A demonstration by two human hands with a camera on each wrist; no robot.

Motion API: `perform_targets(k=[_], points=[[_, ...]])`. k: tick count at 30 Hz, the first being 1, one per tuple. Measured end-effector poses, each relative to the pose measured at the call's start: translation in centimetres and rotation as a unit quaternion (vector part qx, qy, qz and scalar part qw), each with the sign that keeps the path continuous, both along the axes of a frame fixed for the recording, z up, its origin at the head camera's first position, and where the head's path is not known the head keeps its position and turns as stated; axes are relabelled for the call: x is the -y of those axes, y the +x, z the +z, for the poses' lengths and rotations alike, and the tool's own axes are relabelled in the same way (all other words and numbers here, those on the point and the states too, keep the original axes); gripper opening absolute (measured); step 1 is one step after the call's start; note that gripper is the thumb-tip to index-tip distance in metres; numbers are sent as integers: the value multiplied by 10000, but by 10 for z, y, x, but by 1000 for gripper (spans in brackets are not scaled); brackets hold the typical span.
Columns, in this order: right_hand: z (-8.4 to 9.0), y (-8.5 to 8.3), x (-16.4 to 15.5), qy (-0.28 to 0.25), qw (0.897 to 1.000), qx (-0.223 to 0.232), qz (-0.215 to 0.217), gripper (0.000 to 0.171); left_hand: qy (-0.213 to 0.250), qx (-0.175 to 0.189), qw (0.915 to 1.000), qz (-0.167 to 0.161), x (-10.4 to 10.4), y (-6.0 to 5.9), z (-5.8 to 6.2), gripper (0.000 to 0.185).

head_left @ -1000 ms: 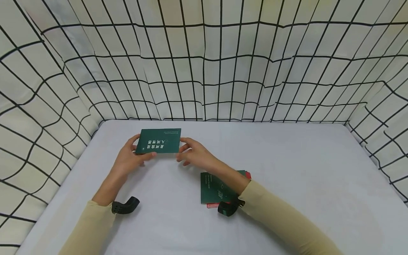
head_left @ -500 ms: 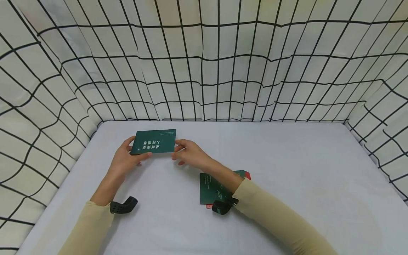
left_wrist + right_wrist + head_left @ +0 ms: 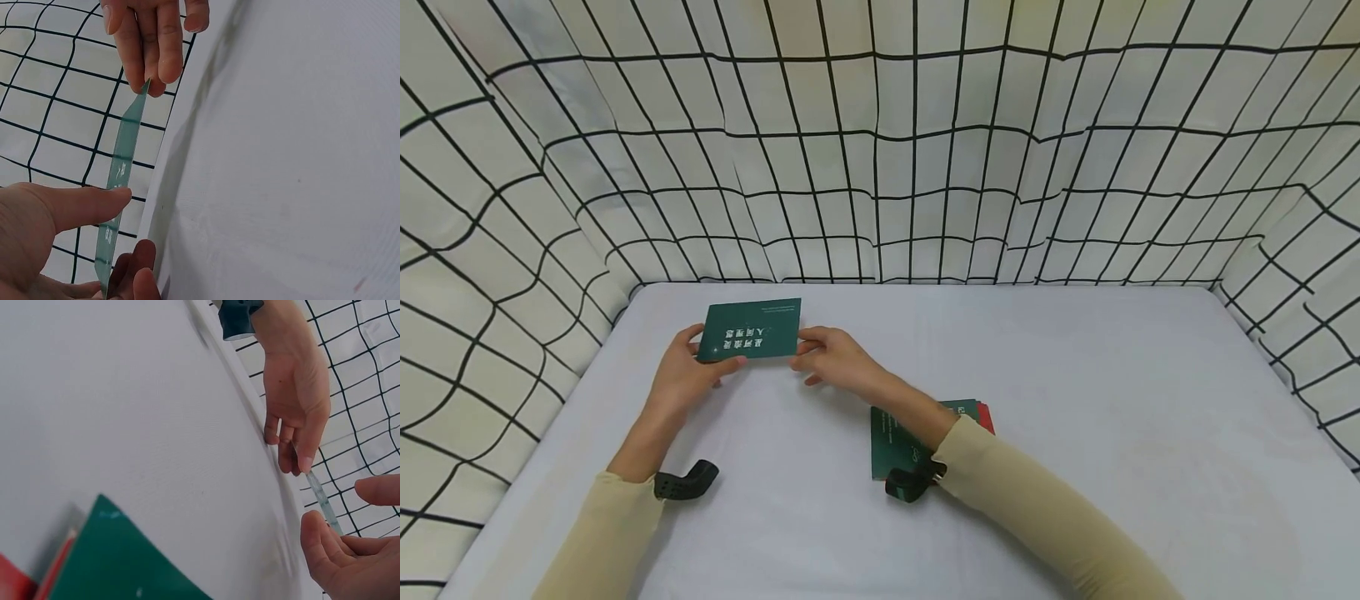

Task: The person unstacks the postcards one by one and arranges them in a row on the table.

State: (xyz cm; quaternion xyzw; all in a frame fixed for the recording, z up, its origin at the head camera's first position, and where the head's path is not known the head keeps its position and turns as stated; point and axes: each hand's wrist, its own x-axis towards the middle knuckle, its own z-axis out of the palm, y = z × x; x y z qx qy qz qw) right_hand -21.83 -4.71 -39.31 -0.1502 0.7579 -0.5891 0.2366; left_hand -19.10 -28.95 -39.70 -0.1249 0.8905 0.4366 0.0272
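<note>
I have the flat dark green card with pale printed lettering [image 3: 749, 330] held up between both hands, above the far left part of the pale grey table [image 3: 1075, 433] and close to the black-gridded white cloth backdrop [image 3: 880, 167]. Its long axis runs left to right across me, its printed face tipped up toward my eyes.

My left hand [image 3: 681, 375] pinches the card's left end, thumb [image 3: 81, 206] pressed on the printed face and the other fingers curled behind it. My right hand [image 3: 831, 360] meets the opposite short end; from the left wrist view its fingertips [image 3: 156, 62] close on that edge, though I cannot tell for certain how firm the hold is, since the right wrist view shows the card [image 3: 322, 499] only edge-on between the two hands. So the card spans the gap between my hands, each as near as the other.

Well apart, under my right forearm, a second dark green card [image 3: 898, 437] lies flat on the table atop a red one [image 3: 985, 417].
</note>
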Motion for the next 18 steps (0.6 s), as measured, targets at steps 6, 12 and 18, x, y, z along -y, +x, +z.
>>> perform_targets(k=[6, 12, 18], points=[[-1, -2, 6, -187, 9997, 136, -47, 58, 26, 18, 9996, 264, 3, 0, -1, 98], [-4, -4, 11, -344, 9990, 270, -126, 55, -19, -48, 9992, 407, 7, -1, -2, 97], [-6, -5, 19, -590, 9974, 403, -95, 56, -124, -27, 9983, 564, 13, 0, -1, 95]])
